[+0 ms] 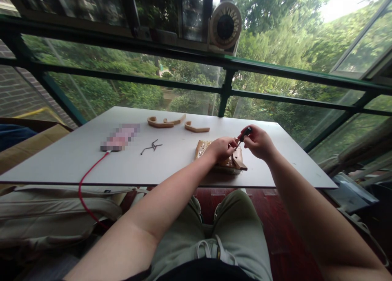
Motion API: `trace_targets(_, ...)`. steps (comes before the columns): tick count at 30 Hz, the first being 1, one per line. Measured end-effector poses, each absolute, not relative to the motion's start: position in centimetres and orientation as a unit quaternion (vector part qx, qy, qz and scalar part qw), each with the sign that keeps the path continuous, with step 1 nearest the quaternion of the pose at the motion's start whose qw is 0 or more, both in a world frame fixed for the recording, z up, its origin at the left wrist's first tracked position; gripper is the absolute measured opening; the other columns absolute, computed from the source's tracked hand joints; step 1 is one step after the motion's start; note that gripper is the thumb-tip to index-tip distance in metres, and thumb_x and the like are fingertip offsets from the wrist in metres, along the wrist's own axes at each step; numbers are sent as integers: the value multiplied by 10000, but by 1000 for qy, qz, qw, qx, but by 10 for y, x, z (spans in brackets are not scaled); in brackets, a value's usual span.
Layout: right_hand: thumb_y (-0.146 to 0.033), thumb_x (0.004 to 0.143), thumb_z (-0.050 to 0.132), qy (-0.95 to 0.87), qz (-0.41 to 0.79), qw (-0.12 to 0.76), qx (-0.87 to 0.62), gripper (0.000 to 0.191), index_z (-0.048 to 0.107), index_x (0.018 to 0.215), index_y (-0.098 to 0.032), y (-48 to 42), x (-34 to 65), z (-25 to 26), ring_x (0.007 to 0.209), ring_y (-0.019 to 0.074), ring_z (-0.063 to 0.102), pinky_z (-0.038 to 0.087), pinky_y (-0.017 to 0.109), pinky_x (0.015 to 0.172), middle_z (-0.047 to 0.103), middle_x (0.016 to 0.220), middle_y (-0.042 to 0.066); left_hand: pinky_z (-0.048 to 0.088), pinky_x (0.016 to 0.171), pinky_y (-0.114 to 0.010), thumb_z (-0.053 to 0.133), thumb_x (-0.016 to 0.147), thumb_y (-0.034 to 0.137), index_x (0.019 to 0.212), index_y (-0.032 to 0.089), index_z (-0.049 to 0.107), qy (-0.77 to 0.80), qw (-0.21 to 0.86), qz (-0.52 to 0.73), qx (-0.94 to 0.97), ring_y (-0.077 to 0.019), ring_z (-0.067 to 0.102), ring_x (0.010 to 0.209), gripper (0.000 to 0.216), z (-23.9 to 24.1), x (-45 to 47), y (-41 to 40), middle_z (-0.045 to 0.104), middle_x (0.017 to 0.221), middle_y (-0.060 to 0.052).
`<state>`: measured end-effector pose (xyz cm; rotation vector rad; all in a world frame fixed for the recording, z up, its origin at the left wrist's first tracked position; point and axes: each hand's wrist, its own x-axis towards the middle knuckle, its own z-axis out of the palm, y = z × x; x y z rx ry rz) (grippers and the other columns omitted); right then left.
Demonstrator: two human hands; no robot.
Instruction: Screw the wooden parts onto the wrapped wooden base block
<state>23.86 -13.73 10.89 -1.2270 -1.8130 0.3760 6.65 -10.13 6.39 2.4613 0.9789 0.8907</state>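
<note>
Fingers of the right hand (257, 141) clamp a screwdriver (246, 132) above the wrapped block (201, 147), those of the left hand (223, 148), grip unclear, crowd its tip over the wooden piece (240, 162) on the block, apparently for screwing, which calls for steady alignment while turning.

No lettering, number or sign is readable

Here on the desk (174, 171), the block (227, 163) sits near the front edge, a strip (239, 163) on top, the screwdriver (248, 130) above; behind, leftward, three hooks (197, 128); rods (152, 146) lie before them, the cable (81, 187) further left, dropping over the edge.
</note>
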Motion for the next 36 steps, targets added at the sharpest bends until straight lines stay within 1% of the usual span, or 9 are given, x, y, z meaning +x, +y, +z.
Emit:
trace_targets(5,-209,775,514,-728,151,440,-504,154,570,917,-185,-138,241,109,600,138,581,475,281,551,680,825,51,477,838,-266,513,804,231,893,198,667,346,158,328,865,-167,627,878,181,61,68,-100,698,956,-32)
trace_targets(8,-219,784,517,-728,150,440,-504,144,566,916,-189,-138,242,108,588,133,571,471,280,544,682,827,48,479,841,-281,511,827,281,873,181,657,367,139,344,853,-176,618,880,183,60,69,-100,686,927,-55)
trace_targets(11,-227,795,518,-729,148,437,-505,136,563,919,-193,-137,243,107,573,130,562,464,278,532,680,824,44,490,833,-295,528,835,340,951,167,636,403,134,364,829,-184,617,890,235,60,69,-101,674,950,-72)
trace_targets(15,-249,809,523,-732,141,429,-510,129,565,920,-197,-137,243,108,569,130,556,459,278,528,672,806,38,500,845,-300,536,843,365,1083,175,607,417,142,371,818,-188,624,931,314,58,69,-101,667,1025,-80)
trace_targets(19,-263,816,529,-731,140,430,-510,125,560,919,-201,-137,244,108,569,127,555,460,278,531,676,817,36,497,868,-294,529,852,387,1116,198,616,421,154,347,824,-193,633,948,336,60,70,-101,681,1044,-69)
trace_targets(24,-279,816,536,-729,143,433,-511,133,563,918,-198,-137,243,107,572,130,558,467,284,541,683,829,45,488,882,-285,518,857,380,1122,221,631,416,154,327,834,-188,638,949,329,62,70,-102,691,1059,-51)
trace_targets(36,-296,805,548,-726,145,430,-518,145,559,907,-193,-139,241,110,582,138,568,486,292,551,690,843,59,485,903,-283,528,857,372,1139,216,627,416,154,327,834,-184,634,978,337,63,69,-104,687,1081,-54)
